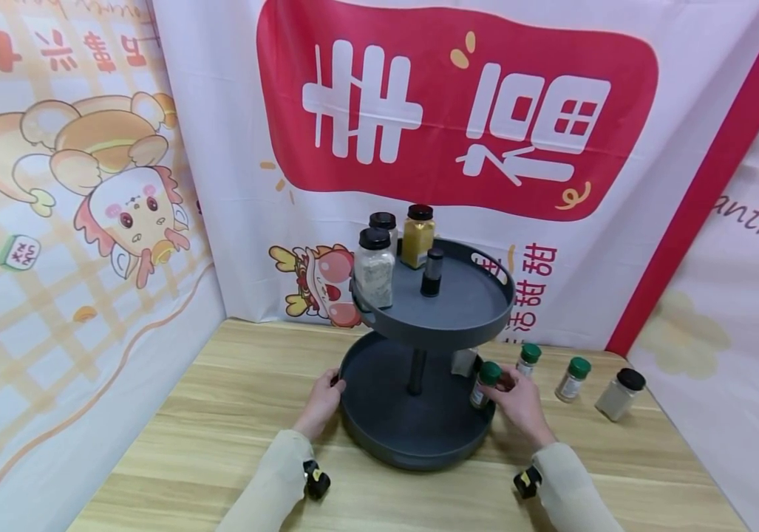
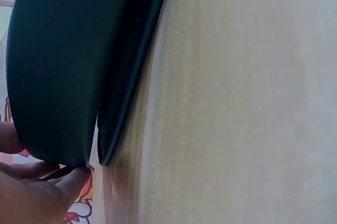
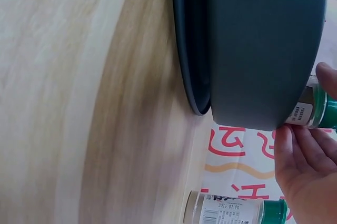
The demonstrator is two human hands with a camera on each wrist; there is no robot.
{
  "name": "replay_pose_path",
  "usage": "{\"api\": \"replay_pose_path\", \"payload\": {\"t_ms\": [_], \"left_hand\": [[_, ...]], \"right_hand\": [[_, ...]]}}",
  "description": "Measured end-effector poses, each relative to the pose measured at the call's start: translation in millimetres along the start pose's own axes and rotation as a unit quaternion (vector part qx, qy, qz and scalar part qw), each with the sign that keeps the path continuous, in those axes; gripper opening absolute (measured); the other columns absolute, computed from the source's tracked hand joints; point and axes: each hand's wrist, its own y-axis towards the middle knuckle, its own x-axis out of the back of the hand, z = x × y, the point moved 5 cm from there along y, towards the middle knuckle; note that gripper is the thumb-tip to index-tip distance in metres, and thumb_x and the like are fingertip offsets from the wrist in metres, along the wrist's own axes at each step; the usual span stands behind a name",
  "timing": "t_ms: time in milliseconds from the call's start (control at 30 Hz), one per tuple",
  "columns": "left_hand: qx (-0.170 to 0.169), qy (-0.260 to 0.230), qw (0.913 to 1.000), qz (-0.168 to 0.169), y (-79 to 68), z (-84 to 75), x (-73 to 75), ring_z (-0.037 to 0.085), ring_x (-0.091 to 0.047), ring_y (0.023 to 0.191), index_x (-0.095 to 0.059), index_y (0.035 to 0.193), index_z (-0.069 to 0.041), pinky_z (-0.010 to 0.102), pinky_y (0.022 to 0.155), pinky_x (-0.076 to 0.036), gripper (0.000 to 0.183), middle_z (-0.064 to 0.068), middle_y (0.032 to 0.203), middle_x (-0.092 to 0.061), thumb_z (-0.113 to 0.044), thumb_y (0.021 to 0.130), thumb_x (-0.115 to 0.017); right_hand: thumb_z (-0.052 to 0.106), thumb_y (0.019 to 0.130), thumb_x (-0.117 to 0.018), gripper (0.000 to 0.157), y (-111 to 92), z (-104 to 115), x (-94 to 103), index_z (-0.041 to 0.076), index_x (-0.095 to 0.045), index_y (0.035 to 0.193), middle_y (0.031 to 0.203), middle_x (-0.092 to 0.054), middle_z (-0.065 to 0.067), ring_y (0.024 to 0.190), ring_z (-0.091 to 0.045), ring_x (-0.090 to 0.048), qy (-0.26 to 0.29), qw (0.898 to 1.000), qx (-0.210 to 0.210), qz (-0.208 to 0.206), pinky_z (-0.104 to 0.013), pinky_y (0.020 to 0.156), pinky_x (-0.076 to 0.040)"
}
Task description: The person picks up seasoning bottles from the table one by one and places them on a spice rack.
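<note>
A dark grey two-tier turntable organizer (image 1: 399, 428) stands on the wooden table. On its left side, my left hand (image 1: 321, 405) grips the lower tray's rim, thumb over the edge and fingers against the outer wall (image 2: 58, 77). My right hand (image 1: 524, 406) holds a small green-capped spice jar (image 1: 480, 397) just inside the lower tray's right rim. In the right wrist view, the jar's labelled side (image 3: 300, 113) shows above the tray wall, between thumb and fingers. Behind it in the lower tray is another jar (image 1: 463, 362), partly hidden by the upper tray (image 1: 459, 303).
Two clear jars with black lids, one in front (image 1: 374, 273) and one behind (image 1: 383, 222), and a yellow-filled jar (image 1: 417, 240) stand on the upper tray. To the right on the table are two green-capped jars (image 1: 572, 380) and a black-lidded jar (image 1: 617, 397). Printed cloths hang behind.
</note>
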Motion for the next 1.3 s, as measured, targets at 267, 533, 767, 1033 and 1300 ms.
{"api": "replay_pose_path", "payload": {"t_ms": [267, 533, 767, 1033, 1300], "left_hand": [[0.005, 0.003, 0.9998, 0.016, -5.5, -0.8, -0.8, 0.044, -0.043, 0.120, -0.040, 0.126, 0.020, 0.051, 0.103, -0.033, 0.036, 0.037, 0.128, -0.045, 0.004, 0.094, -0.041], [0.015, -0.011, 0.9994, 0.031, -8.9, -0.7, -2.3, 0.046, -0.036, 0.125, -0.036, 0.130, 0.020, 0.052, 0.106, -0.027, 0.040, 0.037, 0.132, -0.040, 0.004, 0.093, -0.038], [0.014, -0.005, 0.9995, 0.028, -12.1, -1.2, -3.9, 0.047, -0.035, 0.126, -0.036, 0.130, 0.019, 0.053, 0.107, -0.025, 0.040, 0.036, 0.133, -0.039, 0.004, 0.093, -0.039], [0.006, -0.006, 0.9998, 0.020, -17.7, -4.3, -6.3, 0.048, -0.036, 0.125, -0.036, 0.129, 0.020, 0.052, 0.106, -0.027, 0.040, 0.037, 0.132, -0.040, 0.005, 0.092, -0.041], [0.007, -0.006, 0.9998, 0.019, -25.0, -7.8, -8.7, 0.049, -0.034, 0.126, -0.033, 0.129, 0.020, 0.053, 0.107, -0.026, 0.040, 0.039, 0.133, -0.036, 0.005, 0.093, -0.039]], "right_hand": [[0.022, 0.081, -0.076, 0.051, -1.2, -7.0, 5.5, 0.003, -0.056, 0.125, 0.116, -0.062, -0.018, 0.107, -0.029, -0.060, 0.019, 0.999, -0.025, 0.022, -0.036, 0.089, -0.050], [0.020, 0.087, -0.070, 0.053, -3.2, -18.2, 13.7, -0.006, -0.050, 0.129, 0.120, -0.058, -0.024, 0.109, -0.033, -0.058, -0.012, 0.999, -0.041, 0.023, -0.040, 0.090, -0.049], [0.019, 0.093, -0.060, 0.041, -2.1, -26.6, 22.8, -0.006, -0.053, 0.126, 0.119, -0.059, -0.023, 0.108, -0.032, -0.056, -0.037, 0.998, -0.047, 0.009, -0.043, 0.092, -0.046], [0.020, 0.095, -0.056, 0.039, -1.8, -29.1, 33.6, -0.006, -0.052, 0.125, 0.118, -0.057, -0.025, 0.106, -0.033, -0.054, -0.046, 0.997, -0.067, 0.008, -0.045, 0.089, -0.046], [0.038, 0.095, -0.055, 0.056, 0.9, -31.1, 41.1, -0.003, -0.047, 0.132, 0.127, -0.052, -0.026, 0.115, -0.037, -0.050, -0.046, 0.995, -0.091, -0.008, -0.048, 0.092, -0.044]]}}
